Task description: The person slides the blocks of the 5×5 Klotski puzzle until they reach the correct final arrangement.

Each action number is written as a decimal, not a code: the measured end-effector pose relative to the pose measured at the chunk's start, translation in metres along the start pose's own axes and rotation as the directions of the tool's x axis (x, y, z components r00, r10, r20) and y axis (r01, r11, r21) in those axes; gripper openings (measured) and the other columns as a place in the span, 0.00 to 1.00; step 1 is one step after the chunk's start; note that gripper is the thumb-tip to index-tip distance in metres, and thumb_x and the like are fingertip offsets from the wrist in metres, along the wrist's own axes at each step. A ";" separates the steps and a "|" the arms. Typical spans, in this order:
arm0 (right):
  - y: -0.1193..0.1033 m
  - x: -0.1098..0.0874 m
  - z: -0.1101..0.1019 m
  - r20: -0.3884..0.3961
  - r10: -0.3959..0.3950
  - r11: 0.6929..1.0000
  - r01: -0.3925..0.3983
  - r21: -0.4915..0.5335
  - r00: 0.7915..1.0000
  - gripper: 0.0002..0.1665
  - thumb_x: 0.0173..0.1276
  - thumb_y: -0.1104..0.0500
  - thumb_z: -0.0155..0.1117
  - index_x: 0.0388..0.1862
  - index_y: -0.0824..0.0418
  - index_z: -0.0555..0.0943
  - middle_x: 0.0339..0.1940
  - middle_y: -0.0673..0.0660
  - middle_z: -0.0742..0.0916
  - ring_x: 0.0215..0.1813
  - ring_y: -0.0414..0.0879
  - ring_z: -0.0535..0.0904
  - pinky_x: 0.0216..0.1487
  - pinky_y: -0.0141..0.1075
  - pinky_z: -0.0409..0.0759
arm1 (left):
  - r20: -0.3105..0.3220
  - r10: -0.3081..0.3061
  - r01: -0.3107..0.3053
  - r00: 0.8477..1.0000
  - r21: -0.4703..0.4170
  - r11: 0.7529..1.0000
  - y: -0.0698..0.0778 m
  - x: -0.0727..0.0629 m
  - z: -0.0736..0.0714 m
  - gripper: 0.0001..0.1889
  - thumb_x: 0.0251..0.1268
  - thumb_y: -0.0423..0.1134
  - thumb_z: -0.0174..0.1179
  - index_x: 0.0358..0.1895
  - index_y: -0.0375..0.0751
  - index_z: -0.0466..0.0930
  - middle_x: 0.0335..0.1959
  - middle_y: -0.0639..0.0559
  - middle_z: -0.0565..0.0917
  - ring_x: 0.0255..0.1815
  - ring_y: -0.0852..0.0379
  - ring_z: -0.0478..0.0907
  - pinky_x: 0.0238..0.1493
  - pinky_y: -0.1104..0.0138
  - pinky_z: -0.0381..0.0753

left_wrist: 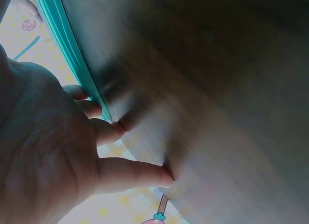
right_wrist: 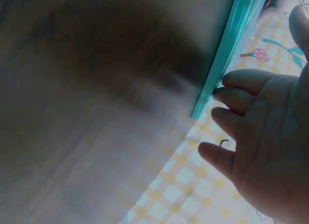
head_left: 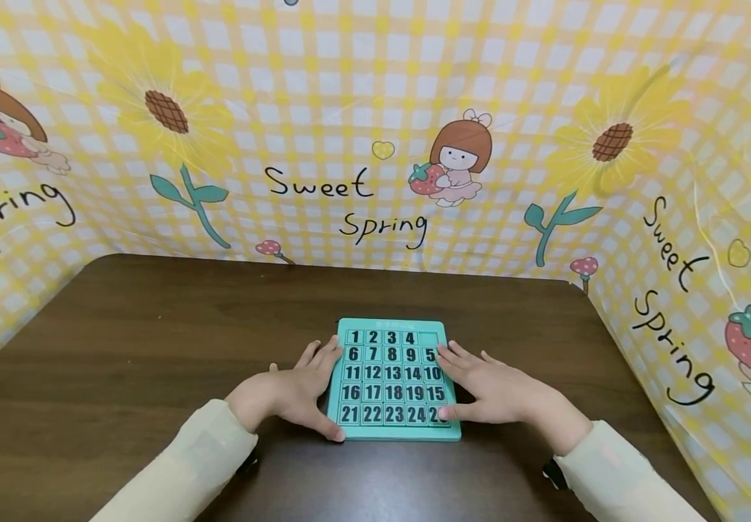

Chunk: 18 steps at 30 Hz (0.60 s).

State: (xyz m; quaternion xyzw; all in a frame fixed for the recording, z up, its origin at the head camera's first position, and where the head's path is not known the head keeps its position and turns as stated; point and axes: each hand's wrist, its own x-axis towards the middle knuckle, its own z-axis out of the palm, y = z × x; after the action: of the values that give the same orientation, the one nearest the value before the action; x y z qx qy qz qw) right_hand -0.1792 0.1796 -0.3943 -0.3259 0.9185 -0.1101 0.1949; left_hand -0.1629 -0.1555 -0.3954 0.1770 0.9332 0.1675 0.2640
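A turquoise sliding number puzzle (head_left: 393,374) lies flat on the dark wooden table, numbered rows facing me. Its gap is in the top right corner, just above the 5 tile (head_left: 430,354). My left hand (head_left: 304,388) rests along the left edge, fingers spread, thumb at the lower left corner. On the other side, my right hand (head_left: 489,390) has its fingertips at the right edge and its thumb over the bottom right tile, partly hiding that number. The frame's side wall (left_wrist: 72,55) shows beside the left fingers in the left wrist view.
The brown table (head_left: 154,348) extends around the puzzle. A yellow checked cloth (head_left: 323,109) with flowers and "Sweet Spring" lettering hangs behind the table and at both sides.
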 end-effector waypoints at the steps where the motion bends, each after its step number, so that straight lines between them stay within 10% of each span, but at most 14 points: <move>1: -0.002 0.000 0.000 0.001 0.005 1.000 -0.005 -0.005 1.000 0.56 0.68 0.26 0.52 0.81 0.59 0.54 0.84 0.55 0.53 0.84 0.55 0.41 0.76 0.65 0.48 | -0.001 0.002 -0.002 1.000 0.000 1.000 0.000 0.000 0.000 0.71 0.43 0.70 0.72 0.81 0.45 0.32 0.83 0.50 0.30 0.83 0.42 0.29 0.60 0.19 0.40; 18: 0.002 0.014 -0.004 -0.001 0.026 1.000 -0.026 -0.009 1.000 0.56 0.68 0.28 0.54 0.80 0.63 0.54 0.83 0.59 0.53 0.84 0.57 0.41 0.75 0.66 0.49 | -0.008 -0.005 0.005 1.000 -0.010 1.000 -0.003 0.003 0.002 0.72 0.41 0.70 0.73 0.81 0.46 0.32 0.83 0.51 0.30 0.83 0.43 0.28 0.61 0.19 0.39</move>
State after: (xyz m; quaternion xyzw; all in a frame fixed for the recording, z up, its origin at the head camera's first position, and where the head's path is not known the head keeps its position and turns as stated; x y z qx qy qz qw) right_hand -0.1923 0.1721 -0.3951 -0.3147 0.9233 -0.1034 0.1942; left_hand -0.1649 -0.1563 -0.3999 0.1727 0.9339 0.1724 0.2614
